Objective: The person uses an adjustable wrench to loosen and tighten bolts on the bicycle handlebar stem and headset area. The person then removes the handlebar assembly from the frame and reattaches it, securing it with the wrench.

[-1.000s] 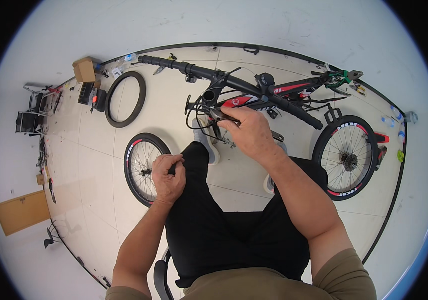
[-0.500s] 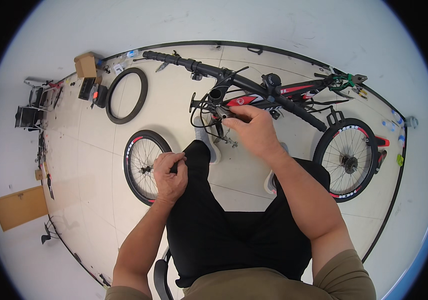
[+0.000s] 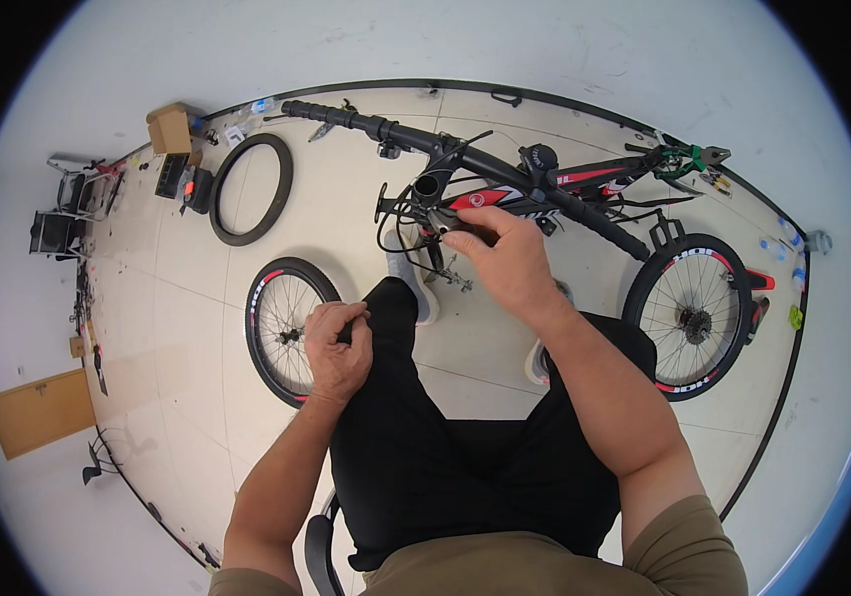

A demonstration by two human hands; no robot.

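My right hand (image 3: pixel 513 256) is closed, thumb and fingers pinching a small grey metal part (image 3: pixel 441 223) against the front of the bicycle frame (image 3: pixel 510 199), just below the round open end of the stem (image 3: pixel 427 186). Black cables (image 3: pixel 383 230) loop around that spot. The black handlebar (image 3: pixel 490 167) lies slantwise above my hand. My left hand (image 3: pixel 338 350) rests on my left knee, its fingers curled in; what it holds, if anything, is hidden. Beside it a wheel with a red and white rim (image 3: pixel 290 336) lies on the floor.
A rear wheel with a cassette (image 3: pixel 694 326) is at the right. A loose tyre (image 3: pixel 217 204) and an open cardboard box (image 3: pixel 175 129) are at the far left. Green-handled pliers (image 3: pixel 696 157) are at the far right. My shoes flank the bike, and a chair's edge (image 3: pixel 320 546) shows beside me.
My right thumb and fingers have shifted very slightly around the grey part. My left hand stays on the knee, and the bicycle has hardly moved.
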